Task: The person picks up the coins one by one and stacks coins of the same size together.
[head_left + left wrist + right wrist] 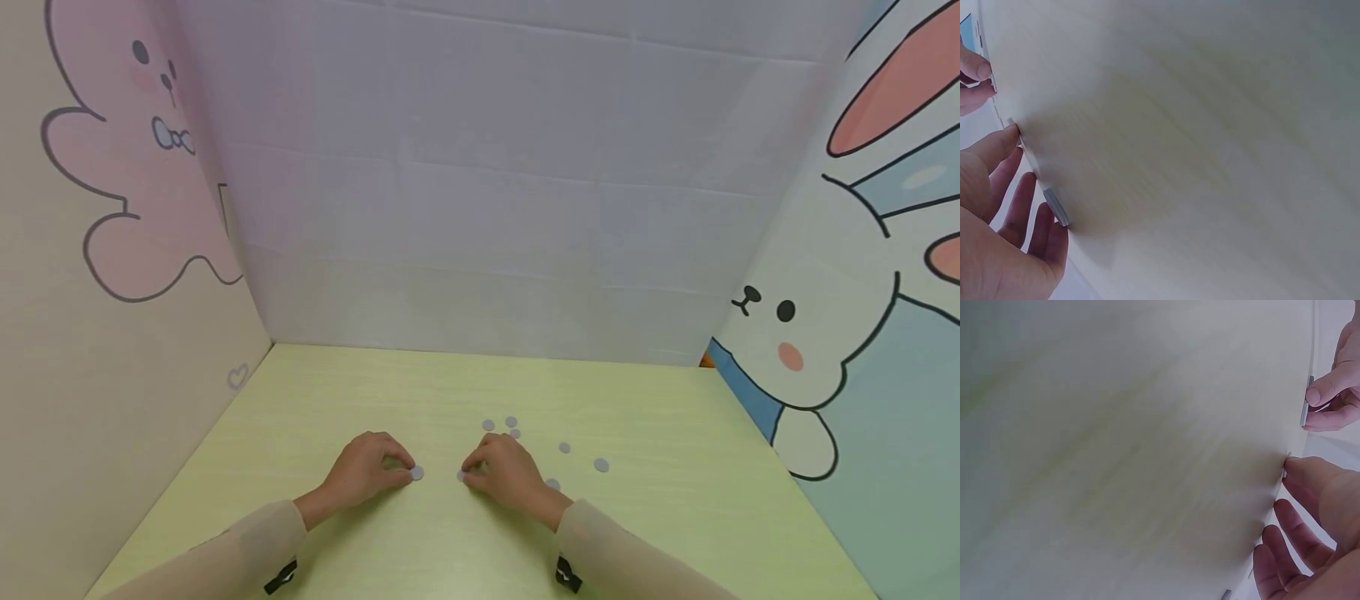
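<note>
Sleeves: two long beige cloth sleeves (251, 542), behind the fingers on either side.
Left hand: this hand (360, 471) has thumb and index clamped on a flat, round, pale grey disc (417, 472) at their tips.
Under the left hand: a thick grey disc-like piece (1055, 207) sits by the outer fingers; in this edge-on view I cannot tell whether they grip it.
Right hand: this hand (510, 473) pinches a second pale grey disc (461, 476) between thumb and index, just across a gap from the left fingers.
Loose discs: one (552, 484) lies beside the right wrist, two (565, 447) (602, 465) right of the right fingers, three in a cluster (512, 422) just beyond them.
Desk: pale yellow wood-grain surface (360, 383) beneath all the fingers.
Backdrop: creased whitish sheet (487, 208), well beyond the fingers.
</note>
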Action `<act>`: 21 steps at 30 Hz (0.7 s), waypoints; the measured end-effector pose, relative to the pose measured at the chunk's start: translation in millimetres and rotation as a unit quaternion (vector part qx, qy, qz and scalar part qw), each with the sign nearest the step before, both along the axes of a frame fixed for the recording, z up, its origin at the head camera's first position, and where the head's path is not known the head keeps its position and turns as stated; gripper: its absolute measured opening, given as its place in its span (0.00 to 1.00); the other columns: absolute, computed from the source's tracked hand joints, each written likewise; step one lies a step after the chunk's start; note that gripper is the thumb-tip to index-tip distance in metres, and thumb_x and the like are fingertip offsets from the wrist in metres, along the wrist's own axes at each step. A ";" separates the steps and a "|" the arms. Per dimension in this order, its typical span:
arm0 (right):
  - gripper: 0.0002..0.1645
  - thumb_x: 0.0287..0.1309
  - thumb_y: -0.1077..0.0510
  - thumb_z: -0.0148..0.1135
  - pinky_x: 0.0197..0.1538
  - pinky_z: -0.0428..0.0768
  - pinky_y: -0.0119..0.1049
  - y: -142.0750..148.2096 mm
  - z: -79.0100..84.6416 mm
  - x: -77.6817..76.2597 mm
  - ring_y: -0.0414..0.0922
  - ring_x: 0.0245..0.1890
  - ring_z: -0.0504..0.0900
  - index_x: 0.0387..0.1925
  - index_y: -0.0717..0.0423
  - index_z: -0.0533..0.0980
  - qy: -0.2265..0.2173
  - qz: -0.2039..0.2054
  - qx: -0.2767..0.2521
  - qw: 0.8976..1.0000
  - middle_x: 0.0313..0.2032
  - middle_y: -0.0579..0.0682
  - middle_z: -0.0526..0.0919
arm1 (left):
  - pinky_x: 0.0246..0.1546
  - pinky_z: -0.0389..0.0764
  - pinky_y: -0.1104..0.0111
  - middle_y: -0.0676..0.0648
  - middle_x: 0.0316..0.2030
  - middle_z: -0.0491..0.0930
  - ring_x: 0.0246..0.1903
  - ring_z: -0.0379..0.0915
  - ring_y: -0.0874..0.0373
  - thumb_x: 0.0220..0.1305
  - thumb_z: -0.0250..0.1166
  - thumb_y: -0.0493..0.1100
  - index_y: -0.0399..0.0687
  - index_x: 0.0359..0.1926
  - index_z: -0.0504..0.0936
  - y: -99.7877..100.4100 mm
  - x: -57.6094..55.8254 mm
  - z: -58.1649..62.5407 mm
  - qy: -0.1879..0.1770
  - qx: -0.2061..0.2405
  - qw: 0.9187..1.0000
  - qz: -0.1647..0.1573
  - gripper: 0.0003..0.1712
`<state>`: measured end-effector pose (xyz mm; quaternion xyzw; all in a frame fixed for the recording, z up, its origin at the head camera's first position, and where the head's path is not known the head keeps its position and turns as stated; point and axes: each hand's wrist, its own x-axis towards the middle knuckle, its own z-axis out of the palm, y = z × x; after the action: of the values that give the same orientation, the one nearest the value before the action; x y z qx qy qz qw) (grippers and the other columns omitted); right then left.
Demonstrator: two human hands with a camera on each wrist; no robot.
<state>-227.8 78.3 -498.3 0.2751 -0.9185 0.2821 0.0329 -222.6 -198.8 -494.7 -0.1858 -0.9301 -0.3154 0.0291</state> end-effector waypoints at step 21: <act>0.04 0.59 0.55 0.80 0.44 0.79 0.35 5.9 -4.6 -2.8 0.41 0.40 0.80 0.36 0.49 0.92 -0.039 -0.009 -0.039 0.998 0.37 0.41 0.86 | 0.50 0.81 0.55 0.61 0.41 0.88 0.46 0.79 0.56 0.56 0.84 0.48 0.58 0.40 0.93 17.0 -6.9 0.9 0.031 -0.023 0.999 0.000 0.11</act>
<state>-230.6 84.2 -502.9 0.2544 -0.9097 0.3279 0.0100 -229.5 -181.9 -493.8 -0.1960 -0.9358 -0.2882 0.0532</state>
